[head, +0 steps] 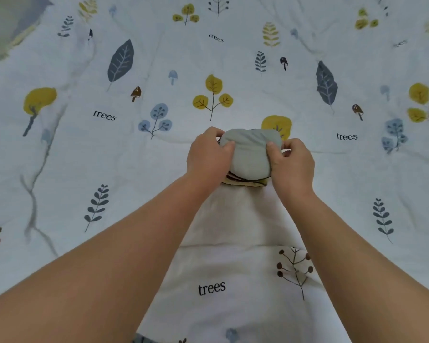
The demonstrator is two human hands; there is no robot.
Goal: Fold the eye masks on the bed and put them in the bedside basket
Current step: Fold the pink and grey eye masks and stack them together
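A pale grey-green eye mask (250, 152), folded into a rounded pad, lies on the bed in the middle of the head view. Under its near edge peeks another mask (245, 182) with brown and olive layers. My left hand (208, 159) grips the folded mask's left side, thumb on top. My right hand (292, 162) pinches its right side the same way. A thin strap shows at the mask's left edge by my left fingers. No basket is in view.
The bed is covered by a white quilt (124, 154) printed with leaves, mushrooms and the word "trees". A fold in the quilt (223, 245) runs between my forearms. A grey edge of the bed or floor (8, 23) shows at the top left.
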